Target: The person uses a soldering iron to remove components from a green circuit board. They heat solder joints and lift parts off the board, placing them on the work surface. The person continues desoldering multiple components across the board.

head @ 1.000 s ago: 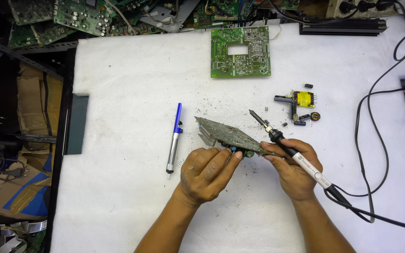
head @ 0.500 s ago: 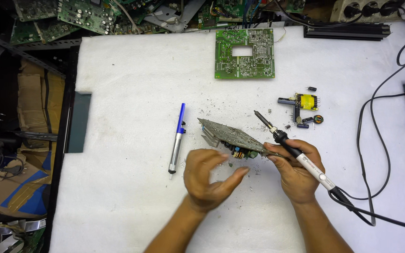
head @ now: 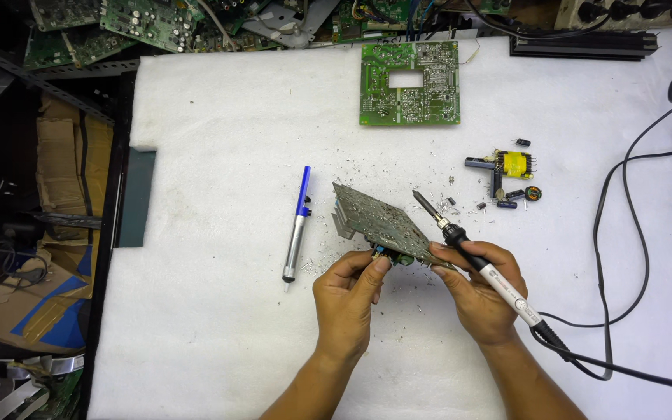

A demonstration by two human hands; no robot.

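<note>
My left hand (head: 345, 299) pinches near edge of tilted circuit board (head: 379, 220), propped above white foam mat (head: 211, 140). My right hand (head: 480, 288) closed around soldering iron (head: 476, 257), tip just beside board's solder side. Desoldering step, I judge. Next calls for tip on joint; solder sucker (head: 297, 225) lies left, pulled components (head: 507, 175) right.
</note>
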